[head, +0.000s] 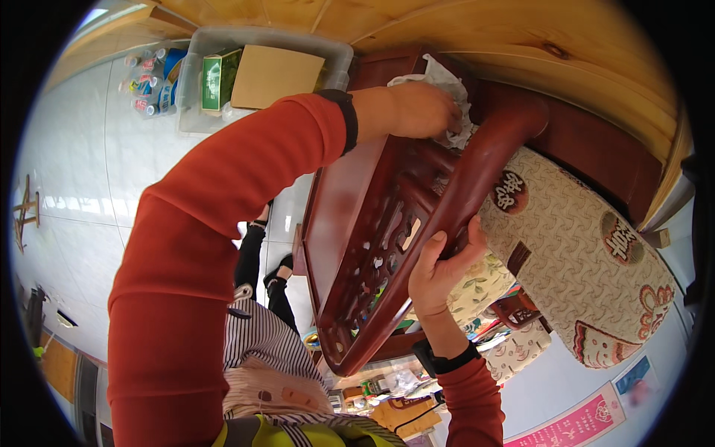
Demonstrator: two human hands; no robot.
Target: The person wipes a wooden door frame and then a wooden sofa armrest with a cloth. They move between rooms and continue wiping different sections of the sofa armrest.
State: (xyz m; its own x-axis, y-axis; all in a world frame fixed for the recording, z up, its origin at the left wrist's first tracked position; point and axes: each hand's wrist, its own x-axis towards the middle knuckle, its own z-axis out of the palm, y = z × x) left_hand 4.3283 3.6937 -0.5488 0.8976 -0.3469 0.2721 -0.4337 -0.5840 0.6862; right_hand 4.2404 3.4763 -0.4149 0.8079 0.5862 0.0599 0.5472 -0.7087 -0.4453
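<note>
My left hand (429,112) presses a crumpled white cloth (455,92) against dark red wood, beside the upper end of a rounded armrest (475,151). The armrest belongs to a carved, glossy red wooden seat (346,195). Lower down, my right hand (444,268) grips the same armrest, its thumb on the near side and its other fingers partly hidden. A patterned beige fabric cover (570,246) hangs over the furniture to the right.
A clear plastic bin (187,84) holds a cardboard box (276,75) and a green box (219,81). Wrapped bottles (151,84) stand beside it on the tiled floor (78,167). Wooden panelling (558,33) borders the furniture. Assorted goods (380,385) lie beyond the armrest's lower end.
</note>
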